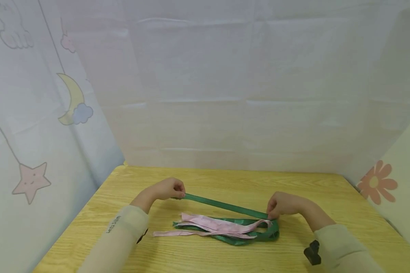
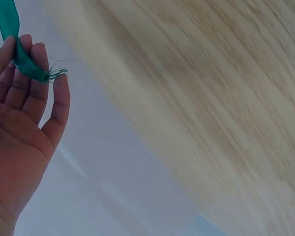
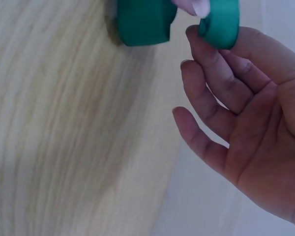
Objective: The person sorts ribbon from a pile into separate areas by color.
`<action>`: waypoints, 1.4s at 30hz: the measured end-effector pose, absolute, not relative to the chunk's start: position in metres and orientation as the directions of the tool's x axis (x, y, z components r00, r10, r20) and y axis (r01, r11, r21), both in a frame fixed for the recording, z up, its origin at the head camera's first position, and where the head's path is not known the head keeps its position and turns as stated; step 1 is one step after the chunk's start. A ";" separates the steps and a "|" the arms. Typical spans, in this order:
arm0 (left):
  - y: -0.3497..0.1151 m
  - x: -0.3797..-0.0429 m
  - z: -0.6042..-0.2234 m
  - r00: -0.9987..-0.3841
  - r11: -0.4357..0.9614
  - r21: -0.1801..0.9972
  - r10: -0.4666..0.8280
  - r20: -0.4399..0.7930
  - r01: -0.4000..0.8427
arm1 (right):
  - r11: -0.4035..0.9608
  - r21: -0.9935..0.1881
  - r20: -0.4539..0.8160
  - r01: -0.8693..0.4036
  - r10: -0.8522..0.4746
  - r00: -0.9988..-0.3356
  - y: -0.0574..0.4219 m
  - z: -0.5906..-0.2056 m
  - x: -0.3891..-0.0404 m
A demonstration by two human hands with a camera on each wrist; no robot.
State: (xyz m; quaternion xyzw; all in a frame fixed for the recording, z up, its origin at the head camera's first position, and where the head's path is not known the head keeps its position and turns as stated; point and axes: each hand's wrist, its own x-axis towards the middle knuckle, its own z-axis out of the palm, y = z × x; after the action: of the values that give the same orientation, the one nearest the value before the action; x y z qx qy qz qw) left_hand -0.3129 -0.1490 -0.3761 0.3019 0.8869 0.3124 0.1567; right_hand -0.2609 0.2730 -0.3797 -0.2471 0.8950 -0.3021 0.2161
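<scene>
A: Which way does the green ribbon (image 1: 225, 206) run?

B: Its long axis goes mostly side to side, sloping in the head view from upper left to lower right. It's drawn nearly straight above the counter (image 1: 177, 256), along the far side of a ribbon pile.

A: And the hands?

B: Both grasp it. The left hand (image 1: 167, 189) pinches it near one end, thumb against fingers. The right hand (image 1: 285, 204) pinches it at the other end of the straight stretch, just by the pile's right-hand bend.

A: Where does the loose tip point?

B: The frayed end (image 2: 56, 74) lies across the left fingers, pointing toward the little finger, fine threads splaying out.

A: Does the strip join the pile on the right?

B: I can't tell.

A: What's in that pile?

B: Pink ribbons (image 1: 222, 225), laid lengthwise over green loops (image 1: 271, 236); one narrow pink tail points left, and the loops curve round at the right.

A: Textures?

B: The green is flat, narrow and smooth with a satiny sheen. The counter shows streaky wood grain; behind it hangs a creased, pale sheet (image 1: 242, 76).
</scene>
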 end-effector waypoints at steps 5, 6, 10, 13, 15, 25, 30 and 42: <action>-0.170 -0.315 -0.374 -0.801 0.643 0.646 0.593 -0.079 0.412 | 0.704 -0.640 -0.254 -0.308 -0.573 -0.779 0.281 -0.371 -0.261; -0.174 -0.315 -0.373 -0.805 0.645 0.644 0.589 -0.074 0.412 | 0.710 -0.634 -0.259 -0.307 -0.569 -0.781 0.283 -0.369 -0.261; -0.187 -0.315 -0.373 -0.821 0.651 0.649 0.567 -0.070 0.394 | 0.734 -0.614 -0.277 -0.289 -0.544 -0.792 0.291 -0.362 -0.261; -0.193 -0.315 -0.373 -0.835 0.661 0.651 0.545 -0.075 0.372 | 0.751 -0.602 -0.284 -0.273 -0.521 -0.805 0.299 -0.358 -0.261; -0.196 -0.316 -0.373 -0.845 0.669 0.650 0.530 -0.077 0.361 | 0.761 -0.592 -0.284 -0.266 -0.506 -0.815 0.304 -0.356 -0.261; -0.209 -0.317 -0.376 -0.888 0.699 0.638 0.457 -0.049 0.324 | 0.815 -0.548 -0.288 -0.189 -0.396 -0.872 0.333 -0.349 -0.264; -0.215 -0.319 -0.379 -0.927 0.719 0.638 0.374 -0.020 0.276 | 0.780 -0.588 -0.217 -0.216 -0.409 -0.886 0.357 -0.354 -0.268; -0.224 -0.323 -0.380 -0.981 0.786 0.593 0.191 0.035 0.174 | 0.751 -0.648 -0.139 -0.124 -0.277 -0.951 0.393 -0.363 -0.264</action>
State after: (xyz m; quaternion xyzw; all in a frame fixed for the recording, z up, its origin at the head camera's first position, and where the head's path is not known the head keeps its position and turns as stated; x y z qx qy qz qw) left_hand -0.3234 -0.2238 -0.3804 0.0964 0.9449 0.3125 0.0134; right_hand -0.2637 0.3929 -0.3628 -0.1078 0.9288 -0.3359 0.1136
